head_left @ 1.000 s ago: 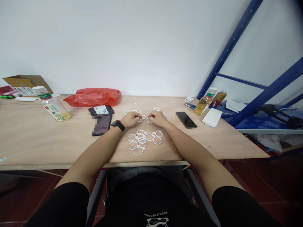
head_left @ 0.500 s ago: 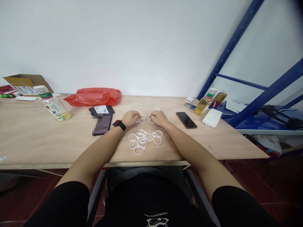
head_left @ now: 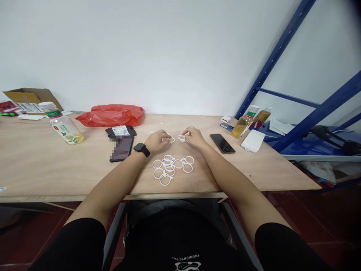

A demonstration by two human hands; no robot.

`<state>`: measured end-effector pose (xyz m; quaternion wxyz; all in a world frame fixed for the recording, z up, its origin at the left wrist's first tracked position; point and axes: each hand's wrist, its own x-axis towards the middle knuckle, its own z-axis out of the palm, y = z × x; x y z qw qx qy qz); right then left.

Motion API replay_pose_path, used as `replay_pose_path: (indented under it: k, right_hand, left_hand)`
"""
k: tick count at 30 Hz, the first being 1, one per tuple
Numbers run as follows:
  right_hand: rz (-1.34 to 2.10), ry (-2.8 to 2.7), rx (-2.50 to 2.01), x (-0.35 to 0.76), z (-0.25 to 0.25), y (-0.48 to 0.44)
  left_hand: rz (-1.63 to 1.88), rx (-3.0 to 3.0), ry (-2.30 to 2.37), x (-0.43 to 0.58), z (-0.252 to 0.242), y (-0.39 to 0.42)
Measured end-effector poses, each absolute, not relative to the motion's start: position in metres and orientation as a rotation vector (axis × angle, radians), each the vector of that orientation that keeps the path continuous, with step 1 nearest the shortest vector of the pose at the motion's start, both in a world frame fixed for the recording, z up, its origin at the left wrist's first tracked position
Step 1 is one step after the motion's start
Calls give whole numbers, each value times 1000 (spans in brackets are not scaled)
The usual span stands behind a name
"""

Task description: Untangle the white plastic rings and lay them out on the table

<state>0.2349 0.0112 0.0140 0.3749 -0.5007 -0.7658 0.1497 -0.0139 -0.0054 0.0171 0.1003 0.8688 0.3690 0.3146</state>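
Note:
Toward the back middle of the table, my left hand (head_left: pixel 158 141) has its fingers curled on a white plastic ring (head_left: pixel 172 140). Other rings lie partly hidden behind that hand. To its right, my right hand (head_left: pixel 194 137) pinches at a small overlapping group of white rings (head_left: pixel 181 139); the fingertips cover part of them. Nearer to me, between my forearms, several linked or overlapping white rings (head_left: pixel 165 180) lie flat, with small knobs at their joints. A dark watch (head_left: pixel 141 149) is on my left wrist.
On the left are a tilted drink bottle (head_left: pixel 66 130), a red plastic bag (head_left: pixel 111 116) and a dark package (head_left: pixel 122 146). To the right lie a phone (head_left: pixel 222 143), a white box-shaped device (head_left: pixel 253 140) and another bottle (head_left: pixel 243 125). Blue shelving (head_left: pixel 282 99) stands beyond the table's right end.
My right hand has shifted slightly up and away, its fingers less bunched. The rings near its fingertips now overlap. My left hand has opened its curl a little; the near rings have not moved.

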Motion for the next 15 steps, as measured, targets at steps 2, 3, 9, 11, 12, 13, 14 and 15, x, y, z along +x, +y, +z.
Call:
replay_pose_path:
  k: [2, 3, 9, 11, 12, 13, 14, 15]
  right_hand:
    - [649, -2076, -1238, 237, 24, 6]
    - [804, -2179, -1173, 238, 29, 2]
    - [1270, -2631, -1139, 241, 44, -12]
    - [1260, -2681, -1202, 239, 42, -13]
    - [1248, -2691, -1221, 238, 40, -13]
    - [1228, -2686, -1235, 237, 39, -13]
    - [1200, -2667, -1248, 235, 37, -13]
    - [1165, -2643, -1260, 233, 36, -13]
  left_hand:
    - [762, 2551, 910, -8, 23, -14]
    - [672, 2519, 868, -5, 26, -17]
    - [397, 2511, 772, 5, 27, -27]
    - [383, 2522, 749, 5, 25, -25]
    - [384, 2526, 745, 5, 24, -24]
    - [390, 2534, 754, 5, 23, -23]
    - [401, 2547, 776, 5, 22, -22]
    - [413, 2563, 812, 5, 20, -20]
